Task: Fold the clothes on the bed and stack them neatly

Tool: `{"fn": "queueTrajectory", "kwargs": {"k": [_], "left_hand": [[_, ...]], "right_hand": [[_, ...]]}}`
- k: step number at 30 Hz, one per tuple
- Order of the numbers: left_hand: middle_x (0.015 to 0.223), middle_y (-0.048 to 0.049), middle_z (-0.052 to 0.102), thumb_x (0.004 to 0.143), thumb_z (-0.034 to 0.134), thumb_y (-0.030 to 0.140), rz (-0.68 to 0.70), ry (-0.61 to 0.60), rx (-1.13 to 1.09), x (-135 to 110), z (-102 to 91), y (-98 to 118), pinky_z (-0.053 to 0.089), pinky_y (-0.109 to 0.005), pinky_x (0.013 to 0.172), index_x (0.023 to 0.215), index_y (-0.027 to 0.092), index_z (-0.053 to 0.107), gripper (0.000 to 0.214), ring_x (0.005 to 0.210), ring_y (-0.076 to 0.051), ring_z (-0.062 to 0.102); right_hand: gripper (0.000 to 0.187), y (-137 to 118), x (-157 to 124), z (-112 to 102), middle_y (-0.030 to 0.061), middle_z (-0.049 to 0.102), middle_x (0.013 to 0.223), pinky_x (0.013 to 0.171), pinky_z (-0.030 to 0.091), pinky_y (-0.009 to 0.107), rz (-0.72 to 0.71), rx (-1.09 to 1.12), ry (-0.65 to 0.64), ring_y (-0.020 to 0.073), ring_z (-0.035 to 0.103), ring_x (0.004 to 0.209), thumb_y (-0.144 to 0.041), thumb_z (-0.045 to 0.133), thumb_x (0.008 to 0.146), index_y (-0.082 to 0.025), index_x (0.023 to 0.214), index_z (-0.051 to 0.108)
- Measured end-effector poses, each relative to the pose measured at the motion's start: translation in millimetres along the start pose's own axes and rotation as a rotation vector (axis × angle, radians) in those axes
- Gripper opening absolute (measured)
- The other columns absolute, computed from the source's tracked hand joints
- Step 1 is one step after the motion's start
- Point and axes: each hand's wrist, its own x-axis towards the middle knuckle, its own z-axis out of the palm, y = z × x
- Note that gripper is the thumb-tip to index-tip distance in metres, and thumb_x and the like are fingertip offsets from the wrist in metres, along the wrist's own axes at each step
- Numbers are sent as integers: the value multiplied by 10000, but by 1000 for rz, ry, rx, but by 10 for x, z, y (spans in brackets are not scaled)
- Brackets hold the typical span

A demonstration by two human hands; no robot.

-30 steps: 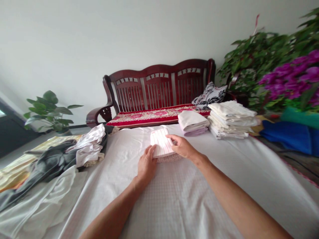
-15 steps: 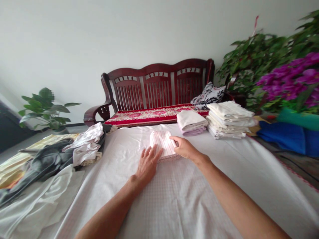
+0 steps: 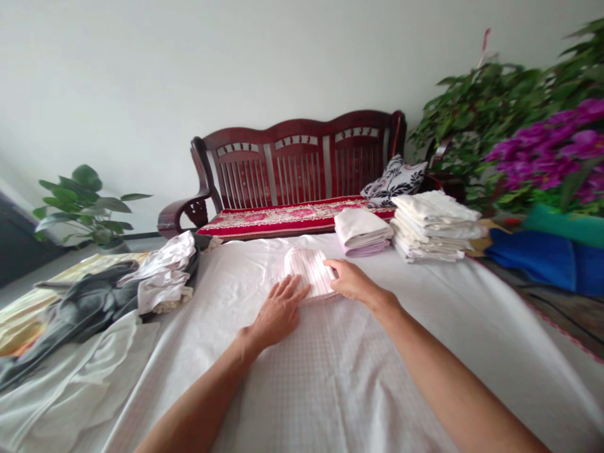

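A small folded cloth with pink and white stripes (image 3: 309,269) lies flat on the white-covered table (image 3: 377,352). My left hand (image 3: 279,308) rests open at its lower left corner, fingers stretched out and fingertips touching the cloth. At the right edge of the same cloth, my right hand (image 3: 346,279) pinches the fabric between thumb and fingers. Just beyond sits a low stack of folded cloths (image 3: 362,231), cream on top and lilac beneath. Beside that stands a taller stack of folded white and cream cloths (image 3: 433,226).
Crumpled clothes (image 3: 113,292) in grey, white and yellow lie to the left. Behind the table is a dark red wooden bench (image 3: 302,160) with a patterned cushion (image 3: 394,182). Purple flowers (image 3: 557,151), a blue cloth (image 3: 538,258) and leafy plants are at the right.
My left hand has slid slightly down, with its wrist lower. My right hand keeps its pinch on the striped cloth, almost unmoved.
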Motion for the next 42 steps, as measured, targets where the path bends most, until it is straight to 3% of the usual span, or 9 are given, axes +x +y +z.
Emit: {"fn": "queueTrajectory", "kwargs": {"k": [3,7,11,15,21,29,35,39,42], "left_hand": [[1645,-88,247,921,533,256,39,-42,-99,3,-75,-56,239,-560,1198,1527,278,392,623,1530,-314,147],[1523,-69,487,1040,300,379,-33,58,-263,146,-215,-208,289,-479,1200,1423,257,545,470,1465,-245,356],[1564,-105,419,1040,310,395,-112,226,-205,447,-266,-323,269,-503,1201,1462,204,493,498,1489,-271,298],[1617,-127,307,1047,295,375,-107,160,-88,732,-171,-301,215,-533,1204,1513,182,404,515,1519,-286,200],[1578,-153,383,1020,387,387,-116,49,-10,881,78,-259,222,-563,1190,1483,189,446,507,1508,-314,234],[1563,-160,406,991,435,403,-115,197,-105,834,277,-375,272,-523,1182,1473,177,433,532,1498,-291,270],[1403,-246,550,881,562,226,-607,368,-496,674,192,-435,470,-416,1016,1471,87,377,634,1229,-282,603],[1103,-135,703,853,641,280,-770,270,-936,609,43,-401,528,-257,712,1370,105,463,574,857,-171,695],[698,-14,644,796,691,318,-758,140,-1034,617,-54,-328,439,-212,539,988,95,636,300,594,-130,605]], "right_hand": [[569,-21,-23,-100,123,694,1252,972,463,308,5,-51,-6,264,637,1150,-73,589,721,-166,1278,655],[356,-169,-78,-204,110,691,1240,987,440,335,31,-188,116,259,628,1140,-178,516,890,-216,1204,681],[453,-356,-91,-51,137,522,1478,1152,298,408,-210,-282,136,263,431,1388,-252,409,975,-170,1402,533],[565,-320,-81,178,167,356,1590,1215,157,511,-205,-370,3,294,229,1502,-350,387,998,-106,1507,403],[616,-76,-107,240,132,231,1643,1209,195,518,-145,-390,-60,268,186,1518,-387,347,1005,-140,1567,287],[569,112,-75,355,145,273,1631,1194,266,455,-224,-316,30,248,213,1510,-311,311,1007,-132,1547,322],[661,-26,-112,173,264,546,1403,1052,409,449,176,-325,113,346,498,1315,-425,539,922,-47,1450,418],[601,-122,-102,-13,216,672,1210,913,467,408,307,-335,74,342,599,1169,-523,639,832,-119,1270,564],[588,-75,-44,-98,189,685,1197,851,477,386,387,-260,-39,331,636,1120,-623,663,762,-173,1139,619]]}}
